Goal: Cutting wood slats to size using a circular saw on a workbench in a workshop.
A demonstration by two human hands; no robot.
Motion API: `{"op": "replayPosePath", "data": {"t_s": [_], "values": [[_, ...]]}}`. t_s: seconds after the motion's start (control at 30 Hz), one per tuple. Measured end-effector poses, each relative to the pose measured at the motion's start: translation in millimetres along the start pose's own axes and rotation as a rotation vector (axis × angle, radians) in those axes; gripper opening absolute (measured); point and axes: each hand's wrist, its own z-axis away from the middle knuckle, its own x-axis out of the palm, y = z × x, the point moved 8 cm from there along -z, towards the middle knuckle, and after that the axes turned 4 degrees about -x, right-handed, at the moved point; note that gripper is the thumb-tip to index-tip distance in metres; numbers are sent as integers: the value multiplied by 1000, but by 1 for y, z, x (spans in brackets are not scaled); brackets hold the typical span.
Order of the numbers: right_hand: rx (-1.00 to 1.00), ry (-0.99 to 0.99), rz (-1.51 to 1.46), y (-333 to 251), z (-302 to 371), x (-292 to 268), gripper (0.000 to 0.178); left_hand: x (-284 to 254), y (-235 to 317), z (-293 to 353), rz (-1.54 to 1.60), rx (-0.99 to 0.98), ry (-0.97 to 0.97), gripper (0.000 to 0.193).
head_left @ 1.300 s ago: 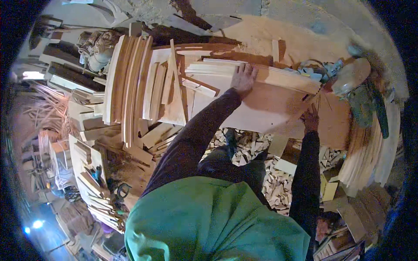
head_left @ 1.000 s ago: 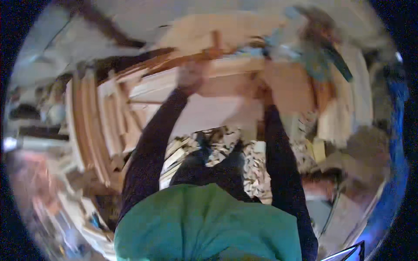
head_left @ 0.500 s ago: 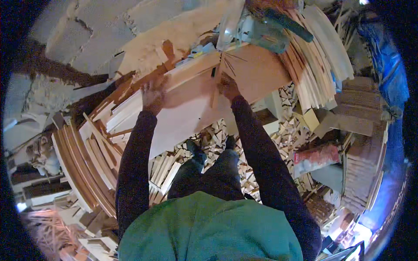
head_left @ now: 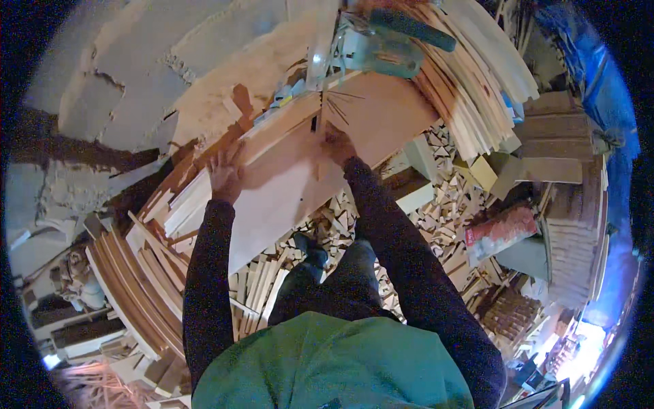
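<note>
Two arms (head_left: 208, 273) reach forward over pale worktop (head_left: 272, 204) | left hand (head_left: 226, 174): fingers spread, laid on wooden strips (head_left: 283, 123) along worktop's far side | right hand (head_left: 338, 145): near strips' right end; shadowed, cannot tell if gripping

Creams and tans, broken by a plain green garment (head_left: 334, 361) near and a bright blue sheet (head_left: 599, 95) at right.
The panel (head_left: 272, 198) is pale pinkish white at left, turning orange-tan toward the right; the plank (head_left: 289, 117) along its far side is light tan. The 2 sleeves (head_left: 208, 273) are plain blackish brown. At left, boards (head_left: 126, 279) make brown-and-cream stripes; at far right, stacked planks (head_left: 470, 82) band cream, tan and reddish brown beside a dark green bar (head_left: 412, 28). Offcuts (head_left: 443, 211) speckle cream against dark gaps; a bag (head_left: 501, 232) is red and whitish, a block (head_left: 485, 174) yellow.
</note>
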Motion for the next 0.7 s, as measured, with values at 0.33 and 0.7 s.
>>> {"op": "replayPosePath", "data": {"t_s": [0.33, 0.7], "values": [[-109, -29, 531, -88, 5, -2, 60, -14, 3, 4, 4, 80, 95, 64], [46, -94, 340, -66, 2, -7, 62, -26, 15, -5, 4, 47, -13, 50]]}}
